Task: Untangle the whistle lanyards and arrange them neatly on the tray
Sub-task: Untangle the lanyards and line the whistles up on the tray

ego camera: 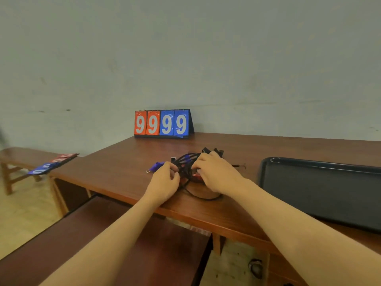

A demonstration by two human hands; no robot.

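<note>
Both hands in the tangle of whistle lanyards [186,169] mid-table [123,170]. Left hand [165,183] curled, fingertips pinching black cord at the knot's left edge. Right hand [216,175] spread over the pile, fingers pressing in; exact hold hidden. Blue whistle [156,166] pokes out left. Tray [321,186] empty, to my right. Risk: pulling hard probably cinches the knots; a loose whistle may skid off the near edge.

Two bare forearms rise from the lower frame edge, sleeveless, ending in the left hand [165,183] and right hand [216,174]; no rings, watch or gloves visible.
</note>
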